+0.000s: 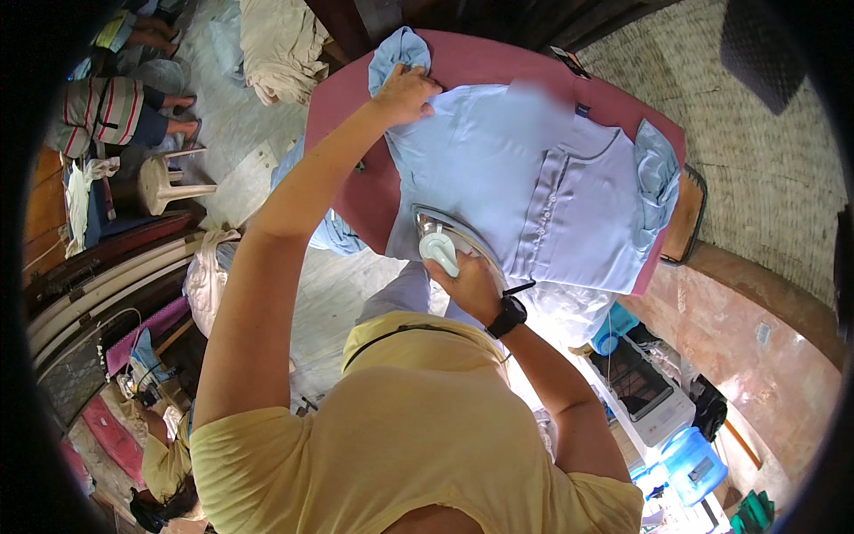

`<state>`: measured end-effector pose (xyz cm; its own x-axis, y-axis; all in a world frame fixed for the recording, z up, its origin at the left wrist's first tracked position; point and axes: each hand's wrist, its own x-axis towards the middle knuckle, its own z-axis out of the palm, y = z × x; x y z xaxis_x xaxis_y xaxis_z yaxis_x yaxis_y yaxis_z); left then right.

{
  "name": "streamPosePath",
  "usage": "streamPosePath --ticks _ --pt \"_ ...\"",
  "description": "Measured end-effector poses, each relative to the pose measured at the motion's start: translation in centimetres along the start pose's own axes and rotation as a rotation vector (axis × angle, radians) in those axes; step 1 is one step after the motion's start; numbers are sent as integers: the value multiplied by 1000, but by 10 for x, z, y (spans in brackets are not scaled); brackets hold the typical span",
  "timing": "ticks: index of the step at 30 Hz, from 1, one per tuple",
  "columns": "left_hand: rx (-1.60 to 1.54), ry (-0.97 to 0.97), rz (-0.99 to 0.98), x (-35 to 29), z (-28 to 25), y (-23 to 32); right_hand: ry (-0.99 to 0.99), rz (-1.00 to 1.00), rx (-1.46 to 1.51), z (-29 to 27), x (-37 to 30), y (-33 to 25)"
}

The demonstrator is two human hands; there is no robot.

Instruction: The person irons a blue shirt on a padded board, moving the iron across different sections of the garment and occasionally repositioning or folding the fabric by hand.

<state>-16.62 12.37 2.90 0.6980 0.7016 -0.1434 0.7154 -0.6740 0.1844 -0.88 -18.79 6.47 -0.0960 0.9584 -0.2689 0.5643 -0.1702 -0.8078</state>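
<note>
The light blue shirt [534,187] lies spread flat, buttoned front up, on the dark red padded ironing desk [356,116]. Its collar end reaches the far right edge of the desk; its lower hem runs past the near edge and hangs over. One sleeve [398,53] is folded up at the far left corner, close to the rim.

The right hand [467,283], wrist bearing a black watch [508,315], has its grip closed around the pale green handle of the electric iron [445,242]. The iron sits on the shirt's near left part, right at the desk's near edge, with open cloth ahead of it toward the button placket.

The left hand [406,93] lies flat, fingers loosely bent and holding nothing, pressing the shirt near the shoulder, just beside the folded sleeve.

Bare red cover shows left of the shirt, and a strip along the far edge.

Surroundings: a white plastic stool [165,182] stands on the pale floor to the left, well apart. A heap of cream cloth [280,44] lies beyond the desk's far left. A white appliance [645,392] and a blue water jug [694,463] stand below right, near a woven wall [765,160]. Other persons sit at far left and lower left.
</note>
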Motion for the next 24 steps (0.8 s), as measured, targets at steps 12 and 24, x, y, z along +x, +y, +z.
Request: streamPosePath --ticks 12,24 --pt "-117 80 -90 0 -8 11 -84 64 79 8 30 -22" --pt "-750 462 104 -17 39 77 654 160 237 -55 110 -6"
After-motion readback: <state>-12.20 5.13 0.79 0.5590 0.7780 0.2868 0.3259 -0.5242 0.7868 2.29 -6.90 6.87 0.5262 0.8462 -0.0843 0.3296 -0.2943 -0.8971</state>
